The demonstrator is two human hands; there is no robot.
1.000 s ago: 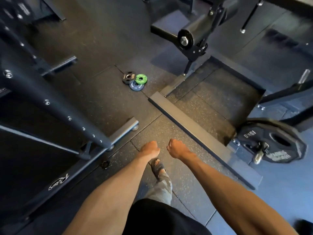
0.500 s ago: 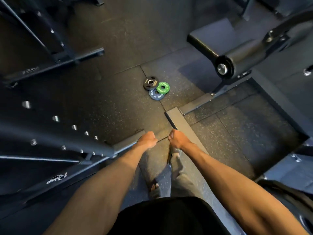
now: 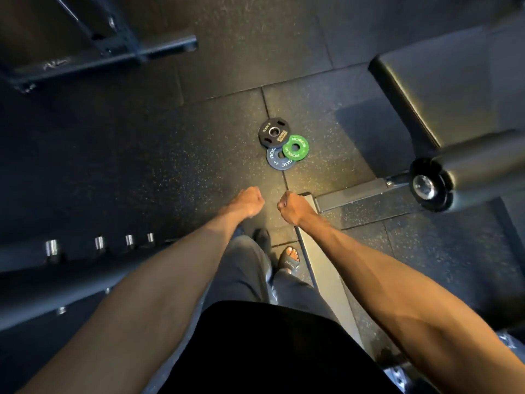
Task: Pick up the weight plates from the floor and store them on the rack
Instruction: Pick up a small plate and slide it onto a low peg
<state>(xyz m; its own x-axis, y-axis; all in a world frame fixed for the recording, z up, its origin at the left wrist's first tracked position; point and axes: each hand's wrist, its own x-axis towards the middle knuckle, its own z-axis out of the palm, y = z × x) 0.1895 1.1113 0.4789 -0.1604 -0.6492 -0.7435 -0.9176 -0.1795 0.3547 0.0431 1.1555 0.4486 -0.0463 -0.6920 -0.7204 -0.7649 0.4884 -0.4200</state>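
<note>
Your left hand (image 3: 248, 201) and right hand (image 3: 292, 206): both curled into loose fists, holding nothing, side by side but apart, above the rubber floor (image 3: 159, 166). Weight plates, three, flat on the floor just ahead of your fists, along a seam between floor tiles: black grip plate (image 3: 273, 134) farthest from you; green Rogue plate (image 3: 295, 147) overlapping its right edge; blue Rogue plate (image 3: 277, 160) nearest, partly under the green one. Padded bench (image 3: 443, 89) at right, with a roller pad (image 3: 480, 172). Dark steel rack frame (image 3: 93, 52) at upper left.
</note>
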